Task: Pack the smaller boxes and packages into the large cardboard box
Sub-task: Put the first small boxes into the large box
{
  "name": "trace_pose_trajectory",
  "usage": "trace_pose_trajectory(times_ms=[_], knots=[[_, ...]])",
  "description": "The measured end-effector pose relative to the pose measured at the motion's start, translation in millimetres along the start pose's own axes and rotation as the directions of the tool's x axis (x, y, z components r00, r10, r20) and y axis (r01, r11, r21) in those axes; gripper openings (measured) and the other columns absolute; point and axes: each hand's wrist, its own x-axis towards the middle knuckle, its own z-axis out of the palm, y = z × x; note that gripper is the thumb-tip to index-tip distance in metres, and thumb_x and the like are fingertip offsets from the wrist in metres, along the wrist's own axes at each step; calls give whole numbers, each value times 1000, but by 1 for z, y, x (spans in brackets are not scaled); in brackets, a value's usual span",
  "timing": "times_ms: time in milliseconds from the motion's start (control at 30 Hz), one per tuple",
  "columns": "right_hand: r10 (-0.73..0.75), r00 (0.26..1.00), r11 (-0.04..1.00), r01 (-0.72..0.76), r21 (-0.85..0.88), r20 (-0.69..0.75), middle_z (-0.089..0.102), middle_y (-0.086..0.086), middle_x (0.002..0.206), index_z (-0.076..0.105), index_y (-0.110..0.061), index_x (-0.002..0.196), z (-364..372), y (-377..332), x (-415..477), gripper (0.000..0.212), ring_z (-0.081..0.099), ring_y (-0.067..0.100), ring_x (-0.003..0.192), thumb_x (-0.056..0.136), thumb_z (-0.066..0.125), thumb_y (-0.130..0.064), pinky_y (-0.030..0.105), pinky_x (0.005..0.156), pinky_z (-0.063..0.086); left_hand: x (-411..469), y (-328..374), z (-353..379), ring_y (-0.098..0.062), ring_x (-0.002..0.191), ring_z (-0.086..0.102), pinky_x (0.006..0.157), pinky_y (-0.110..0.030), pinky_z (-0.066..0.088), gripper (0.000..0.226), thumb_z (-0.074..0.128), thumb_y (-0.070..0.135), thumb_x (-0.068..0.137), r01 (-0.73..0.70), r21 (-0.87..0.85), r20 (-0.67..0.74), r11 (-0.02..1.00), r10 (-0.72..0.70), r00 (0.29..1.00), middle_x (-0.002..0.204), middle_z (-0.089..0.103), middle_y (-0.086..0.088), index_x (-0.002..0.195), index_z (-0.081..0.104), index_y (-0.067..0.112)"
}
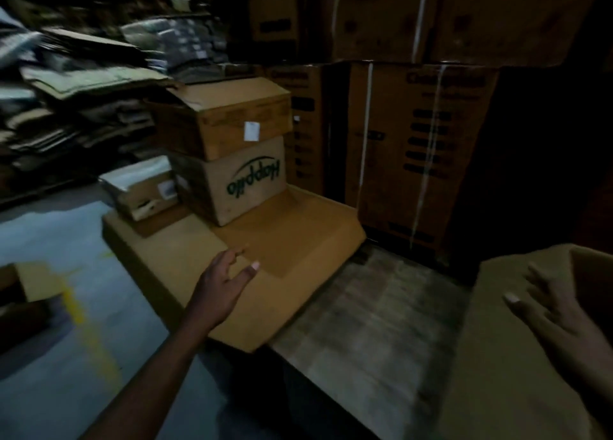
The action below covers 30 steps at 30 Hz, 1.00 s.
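Observation:
My left hand (225,283) is open with fingers spread, hovering over a flat cardboard platform (298,240). On the platform stands a box printed with an upside-down green logo (245,181), and on top of it sits a second brown box with a white label (229,118) and a lifted flap. A flatter package wrapped in clear plastic (142,191) lies to their left. My right hand (557,313) is open, fingers spread, lying on the flap of a large cardboard box (497,356) at the lower right. Its inside is out of view.
Tall strapped cartons (414,148) form a wall behind the platform. Heaps of flattened cardboard (83,91) pile up at the left. The grey floor (66,340) carries a yellow line. A wooden pallet surface (365,323) lies between the platform and the large box.

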Motion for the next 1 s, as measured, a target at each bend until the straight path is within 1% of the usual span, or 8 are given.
trace_pose_trajectory(times_ms=[133,267,400,667,767,833,900,1000], knots=[[-55,996,990,45,134,73,43,-13,147,37,-55,133,62,-76,23,64,38,15,138,74,64,-53,43,109,34,30,-26,-53,-13,124,49,101,-42,47,36,66,42,91,26,-32,-77,999,-29,997,134,54,5,125,56,39],[-75,985,989,53,140,153,37,-12,152,35,-48,141,117,-115,53,71,36,16,139,75,61,-57,51,112,33,54,-45,-91,-13,130,45,104,-48,46,41,64,38,93,47,-40,-123,998,-52,991,141,52,3,133,57,31],[-125,972,978,86,191,199,38,-9,154,35,-40,146,164,-141,93,76,38,16,138,77,62,-54,54,110,36,84,-59,-118,-15,132,45,104,-46,45,41,63,36,94,41,-52,-164,998,-49,985,141,53,1,134,57,29],[-164,944,953,77,292,287,41,-11,149,37,-44,144,279,-196,189,75,45,16,132,75,62,-62,39,94,43,182,-79,-160,-18,131,46,106,-47,44,43,60,41,95,20,-26,-161,999,-24,987,146,48,1,136,54,32],[-188,932,951,94,296,310,40,-8,151,36,-41,146,321,-226,218,77,46,14,128,76,59,-63,36,92,44,220,-83,-175,-13,124,52,99,-40,48,43,61,38,94,-19,-40,-169,999,12,986,139,53,4,136,55,28],[-190,921,949,83,305,340,38,-9,153,35,-43,146,347,-248,233,78,45,13,128,75,59,-66,36,94,43,247,-87,-185,-1,109,56,84,-25,48,40,60,37,95,-33,-46,-179,998,24,984,127,58,9,134,57,29],[-186,913,946,67,318,362,37,-8,154,35,-43,146,370,-267,245,82,43,16,133,73,59,-69,43,101,42,272,-93,-196,10,95,56,70,-15,43,33,58,38,97,-18,-71,-166,997,6,986,115,58,15,130,56,35],[-150,914,946,22,323,376,36,-6,155,33,-42,147,407,-292,267,89,42,21,135,69,61,-73,54,108,38,320,-108,-215,1,97,58,68,-18,43,29,54,35,99,-2,-145,-156,989,-21,988,111,59,14,127,56,33]])
